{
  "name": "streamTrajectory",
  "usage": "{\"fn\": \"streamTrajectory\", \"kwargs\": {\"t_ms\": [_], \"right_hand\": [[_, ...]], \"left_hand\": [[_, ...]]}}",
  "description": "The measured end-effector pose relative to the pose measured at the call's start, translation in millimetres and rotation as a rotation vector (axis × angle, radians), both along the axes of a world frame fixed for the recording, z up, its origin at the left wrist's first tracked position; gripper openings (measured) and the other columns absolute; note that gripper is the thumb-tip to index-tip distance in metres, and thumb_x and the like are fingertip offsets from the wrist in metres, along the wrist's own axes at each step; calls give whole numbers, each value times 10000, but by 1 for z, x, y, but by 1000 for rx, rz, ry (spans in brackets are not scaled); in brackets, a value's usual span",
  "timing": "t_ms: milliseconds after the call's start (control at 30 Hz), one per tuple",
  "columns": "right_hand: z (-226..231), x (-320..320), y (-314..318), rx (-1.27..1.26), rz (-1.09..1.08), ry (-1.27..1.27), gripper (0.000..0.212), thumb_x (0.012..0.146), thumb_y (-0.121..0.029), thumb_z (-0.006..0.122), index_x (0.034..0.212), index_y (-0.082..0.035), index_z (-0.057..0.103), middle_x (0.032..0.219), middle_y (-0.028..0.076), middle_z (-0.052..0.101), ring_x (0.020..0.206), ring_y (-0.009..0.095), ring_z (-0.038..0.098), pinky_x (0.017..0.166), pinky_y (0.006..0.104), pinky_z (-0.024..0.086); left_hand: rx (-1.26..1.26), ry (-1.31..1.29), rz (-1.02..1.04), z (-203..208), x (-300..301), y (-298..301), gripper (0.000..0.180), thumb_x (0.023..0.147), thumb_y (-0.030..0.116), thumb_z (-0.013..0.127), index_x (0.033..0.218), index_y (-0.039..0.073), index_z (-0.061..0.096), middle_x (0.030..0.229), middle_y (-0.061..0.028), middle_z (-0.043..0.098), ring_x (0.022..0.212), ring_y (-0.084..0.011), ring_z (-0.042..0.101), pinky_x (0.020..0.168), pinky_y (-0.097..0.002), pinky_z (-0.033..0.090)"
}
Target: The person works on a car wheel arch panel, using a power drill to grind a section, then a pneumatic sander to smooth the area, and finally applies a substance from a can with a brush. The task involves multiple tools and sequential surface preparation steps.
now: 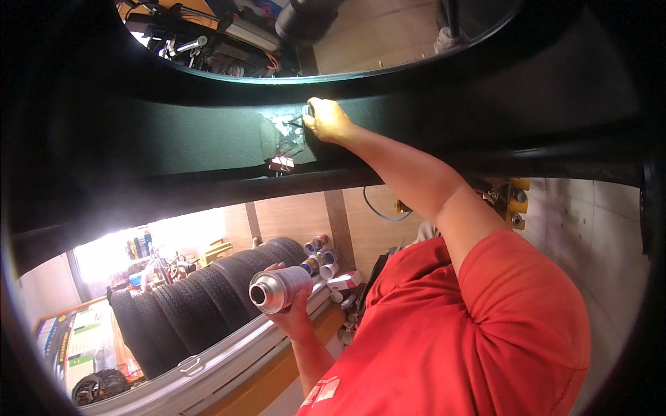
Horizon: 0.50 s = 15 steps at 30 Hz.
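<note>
The inner wall of a big black tyre (187,139) spans the view. My right hand (329,121) is raised against a lit patch (286,125) on it, which looks roughened and whitish. The fingers are closed round a small dark round cap (309,111), with a thin dark stem pointing left onto the patch. Just below the patch a clip-like piece (282,163) sits at the tyre's edge. Lower down, my left hand (297,319) grips a metal can (281,288), tilted, its round neck uncapped and facing left.
Several tyres (187,305) stand in a row at the lower left, beside a pale rail (208,367). Cans and a small box (345,280) lie behind the held can. Through the upper opening show machine parts (236,35) and the tiled floor (374,38).
</note>
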State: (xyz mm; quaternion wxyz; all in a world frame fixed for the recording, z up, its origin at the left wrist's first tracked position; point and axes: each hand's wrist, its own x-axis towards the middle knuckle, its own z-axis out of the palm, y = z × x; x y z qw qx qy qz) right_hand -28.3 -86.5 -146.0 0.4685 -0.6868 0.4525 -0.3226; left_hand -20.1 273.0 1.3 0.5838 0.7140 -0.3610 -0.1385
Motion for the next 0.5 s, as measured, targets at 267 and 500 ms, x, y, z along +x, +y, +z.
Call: {"fn": "streamTrajectory", "kwargs": {"t_ms": [267, 500], "right_hand": [[18, -17, 6, 0, 148, 96, 431, 847, -354, 653, 1015, 43, 656, 1034, 279, 671, 1013, 424, 642, 889, 467, 509], [16, 0, -15, -102, 243, 148, 478, 847, -426, 659, 931, 42, 711, 1003, 259, 692, 975, 392, 668, 870, 445, 527]], "left_hand": [[23, -51, -44, -4, 0, -2, 704, 682, 49, 792, 1315, -2, 487, 1217, -160, 595, 1136, -285, 607, 986, -436, 500], [29, -65, -45, -3, -4, -9, 724, 670, 59, 821, 1312, 3, 491, 1226, -153, 595, 1137, -282, 604, 992, -429, 492]]}}
